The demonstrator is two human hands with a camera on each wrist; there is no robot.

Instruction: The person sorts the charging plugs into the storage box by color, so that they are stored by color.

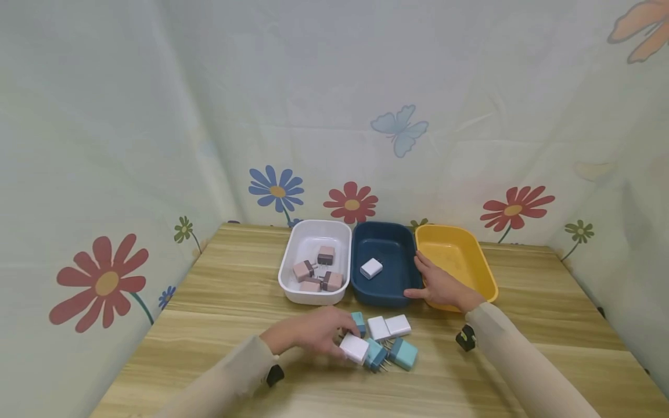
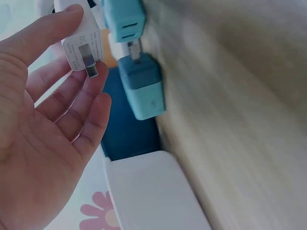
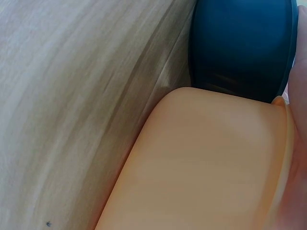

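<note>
My left hand [image 1: 325, 332] pinches a white charger [image 1: 354, 348] between thumb and fingers, just above the pile at the front; the left wrist view shows the charger [image 2: 84, 40] with its metal prong. Beside it lie teal chargers [image 1: 403, 353] and two white ones [image 1: 398, 325]. My right hand [image 1: 441, 285] rests with spread fingers on the adjoining rims of the dark blue bin [image 1: 384, 299] and the yellow bin [image 1: 486, 273]. One white charger [image 1: 371, 268] lies in the blue bin. Only the edge of my right hand [image 3: 298, 115] shows in the right wrist view.
A white bin [image 1: 313, 298] holding several pink chargers [image 1: 333, 281] stands left of the blue bin. All three bins stand side by side at the back of the wooden table [image 1: 543, 325]. Behind them hangs a curtain [image 1: 324, 104] with printed flowers.
</note>
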